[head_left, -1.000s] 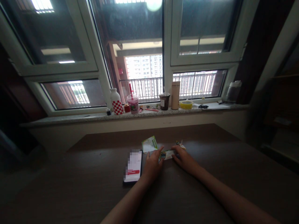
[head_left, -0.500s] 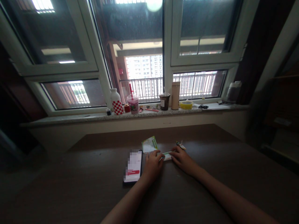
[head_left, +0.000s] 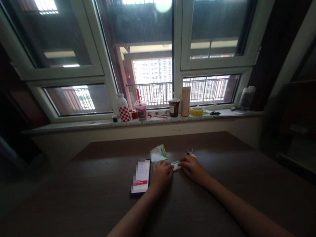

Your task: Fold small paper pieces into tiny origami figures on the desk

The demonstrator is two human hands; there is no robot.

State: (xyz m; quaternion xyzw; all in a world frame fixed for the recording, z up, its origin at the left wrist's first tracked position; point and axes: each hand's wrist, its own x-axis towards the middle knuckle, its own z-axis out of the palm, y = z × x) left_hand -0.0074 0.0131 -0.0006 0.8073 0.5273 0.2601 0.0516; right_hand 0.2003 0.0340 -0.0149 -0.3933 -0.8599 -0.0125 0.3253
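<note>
Both my hands rest on a dark brown table [head_left: 209, 204]. My left hand [head_left: 161, 174] and my right hand [head_left: 194, 169] press with curled fingers on a small green and white folded paper [head_left: 175, 164] lying between them. A green and white sheet of paper [head_left: 158, 152] lies flat just beyond my left hand. A phone [head_left: 141, 176] with a lit screen lies flat to the left of my left hand. A small folded paper figure [head_left: 190, 152] sits just beyond my right hand.
A stone windowsill [head_left: 98, 123] beyond the table holds a red-checked bottle [head_left: 123, 107], a pink cup with a straw [head_left: 141, 110], a dark drink cup [head_left: 173, 107], a tan flask [head_left: 185, 100], a roll of yellow tape [head_left: 197, 110] and scissors [head_left: 214, 113].
The small paper between my hands has gone from open and flat to folded narrower. My fingers have closed in over it, the right hand shifting slightly left.
</note>
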